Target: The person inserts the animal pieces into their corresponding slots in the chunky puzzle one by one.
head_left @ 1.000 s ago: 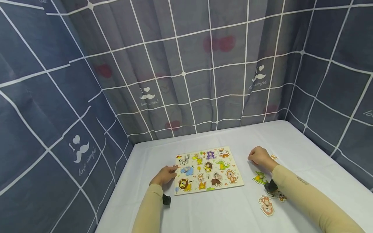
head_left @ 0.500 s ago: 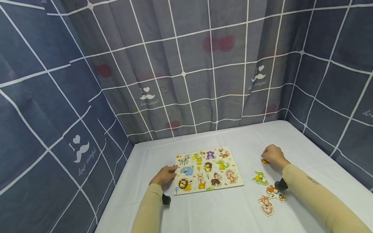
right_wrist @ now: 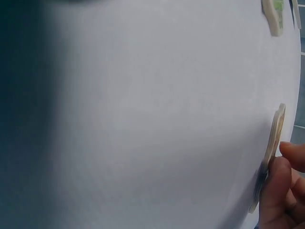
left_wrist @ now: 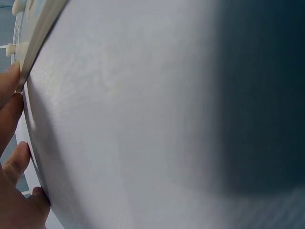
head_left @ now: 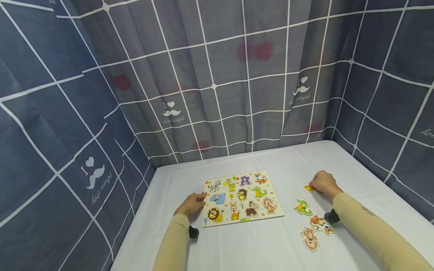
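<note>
A pale animal puzzle board (head_left: 242, 222) lies flat in the head view, with several animals such as a lion, an elephant and a zebra on it. My left hand (head_left: 192, 204) rests at its left edge; in the left wrist view a fingertip touches the side of the board (left_wrist: 40, 36), and the thumb is down by the white cloth. To the right of the board, my right hand (head_left: 324, 182) pinches a small orange puzzle piece (head_left: 309, 188) between thumb and finger. The right wrist view shows that puzzle piece (right_wrist: 272, 138) edge-on, low over the cloth, partly hidden by the fingers.
Nearer the body lie a green crocodile piece (head_left: 303, 207), an orange animal piece (head_left: 317, 222) against another piece (head_left: 327, 229), and a monkey piece (head_left: 310, 239). A white cloth (head_left: 251, 248) covers the table. Dark checked curtains (head_left: 230, 94) close off the back and sides.
My right hand has moved rightward, away from the board, onto the orange piece, then slightly further right, so more of that piece shows. The left hand and board stay put.
</note>
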The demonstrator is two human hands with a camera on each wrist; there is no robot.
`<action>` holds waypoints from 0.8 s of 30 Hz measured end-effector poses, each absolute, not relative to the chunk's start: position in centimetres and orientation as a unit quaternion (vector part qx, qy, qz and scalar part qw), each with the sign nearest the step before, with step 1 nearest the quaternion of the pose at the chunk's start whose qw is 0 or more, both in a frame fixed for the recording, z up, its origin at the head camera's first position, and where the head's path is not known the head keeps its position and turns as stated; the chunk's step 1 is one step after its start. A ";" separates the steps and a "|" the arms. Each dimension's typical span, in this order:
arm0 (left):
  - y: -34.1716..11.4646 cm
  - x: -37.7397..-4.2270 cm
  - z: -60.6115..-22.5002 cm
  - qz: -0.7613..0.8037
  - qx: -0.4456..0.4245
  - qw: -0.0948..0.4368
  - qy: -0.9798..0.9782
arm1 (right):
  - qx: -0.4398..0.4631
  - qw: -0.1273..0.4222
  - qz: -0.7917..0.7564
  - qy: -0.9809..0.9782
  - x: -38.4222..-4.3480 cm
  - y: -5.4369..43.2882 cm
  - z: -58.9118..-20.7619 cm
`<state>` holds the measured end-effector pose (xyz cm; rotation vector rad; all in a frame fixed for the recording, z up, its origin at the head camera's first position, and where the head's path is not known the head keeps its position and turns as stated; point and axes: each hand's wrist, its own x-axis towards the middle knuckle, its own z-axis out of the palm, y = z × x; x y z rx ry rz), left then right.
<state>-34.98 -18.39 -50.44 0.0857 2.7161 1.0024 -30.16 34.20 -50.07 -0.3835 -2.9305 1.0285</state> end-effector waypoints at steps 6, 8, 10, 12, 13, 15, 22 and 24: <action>-18.5 -34.9 -50.3 0.344 0.033 0.121 0.930 | -0.132 -0.023 0.350 -0.927 -30.2 34.1 -49.8; -18.5 -34.8 -50.2 0.346 0.034 0.122 0.930 | -0.133 -0.028 0.354 -0.925 -30.2 34.0 -49.7; -18.5 -34.7 -50.2 0.347 0.034 0.122 0.929 | -0.131 -0.031 0.356 -0.925 -30.2 33.9 -49.6; -18.5 -34.7 -50.2 0.347 0.034 0.122 0.929 | -0.126 -0.033 0.355 -0.926 -30.2 33.8 -49.6; -18.5 -34.7 -50.2 0.347 0.034 0.122 0.929 | -0.123 -0.034 0.356 -0.926 -30.2 33.8 -49.6; -18.4 -34.6 -50.2 0.347 0.035 0.123 0.929 | -0.117 -0.035 0.357 -0.926 -30.3 33.6 -49.5; -18.4 -34.6 -50.1 0.346 0.039 0.115 0.930 | -0.063 -0.007 0.346 -0.936 -30.7 32.5 -48.8; -18.3 -34.7 -50.1 0.349 0.036 0.115 0.930 | -0.056 -0.003 0.343 -0.938 -30.8 31.9 -48.6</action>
